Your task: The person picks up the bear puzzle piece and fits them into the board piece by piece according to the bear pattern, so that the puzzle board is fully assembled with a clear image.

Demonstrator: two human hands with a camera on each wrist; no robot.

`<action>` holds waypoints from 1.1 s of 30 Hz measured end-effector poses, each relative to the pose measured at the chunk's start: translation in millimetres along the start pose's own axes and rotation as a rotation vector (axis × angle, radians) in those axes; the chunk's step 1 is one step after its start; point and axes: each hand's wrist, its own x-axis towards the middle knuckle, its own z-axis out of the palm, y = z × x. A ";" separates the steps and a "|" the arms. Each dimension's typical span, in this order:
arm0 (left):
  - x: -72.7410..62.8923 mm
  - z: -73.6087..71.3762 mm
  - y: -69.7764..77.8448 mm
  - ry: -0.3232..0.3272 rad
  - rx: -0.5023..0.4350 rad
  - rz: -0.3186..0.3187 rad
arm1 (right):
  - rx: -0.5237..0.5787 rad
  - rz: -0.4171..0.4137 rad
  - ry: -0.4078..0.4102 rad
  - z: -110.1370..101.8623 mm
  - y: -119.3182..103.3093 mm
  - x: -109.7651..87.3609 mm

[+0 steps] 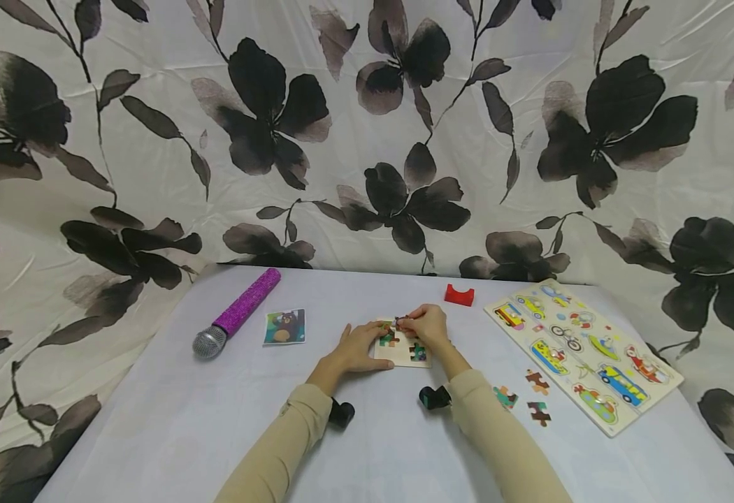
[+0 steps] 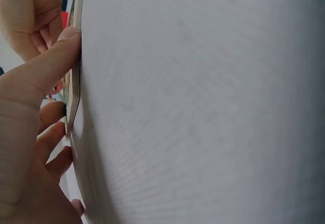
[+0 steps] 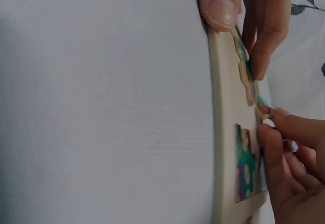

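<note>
A small wooden jigsaw board lies flat on the white table, with several picture pieces set in it. My left hand holds its left side, thumb along the near edge and fingers spread toward the far side. Over the board's far part, my right hand pinches a small jigsaw piece between thumb and fingertips, mostly hidden by them. In the right wrist view, a green piece sits in the board beside the right fingers. The left thumb presses the board's edge in the left wrist view.
Three loose jigsaw pieces lie right of the right forearm. Beyond them is a large board with vehicle pictures. A red notched block stands behind the right hand. To the left are a bear picture card and a purple microphone.
</note>
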 end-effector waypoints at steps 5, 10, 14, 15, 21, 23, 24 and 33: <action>-0.8 -2.2 2.5 0.005 0.013 -0.003 | -0.247 -0.089 -0.025 -1.4 -7.9 0.4; -3.1 -4.6 5.1 0.011 0.010 0.002 | -0.385 -0.061 -0.035 0.3 -13.1 0.7; -4.0 -4.9 5.6 0.019 -0.007 0.011 | -0.466 -0.045 -0.061 1.2 -14.0 1.6; -4.0 -4.6 5.4 0.022 -0.010 0.015 | -0.491 -0.044 -0.065 1.1 -13.9 1.6; -2.5 -2.1 5.9 0.023 0.007 0.012 | -0.572 -0.032 -0.086 -2.0 -11.0 0.0; -1.1 -2.1 8.9 0.025 0.024 -0.002 | -0.602 -0.056 -0.096 -3.0 -9.4 -0.6; 0.2 -2.2 10.9 0.031 0.032 -0.008 | -0.615 -0.072 -0.101 -3.2 -9.0 -0.8; 12.6 -0.1 26.4 0.073 0.140 0.011 | -0.597 -0.140 -0.125 -4.6 -6.9 -2.8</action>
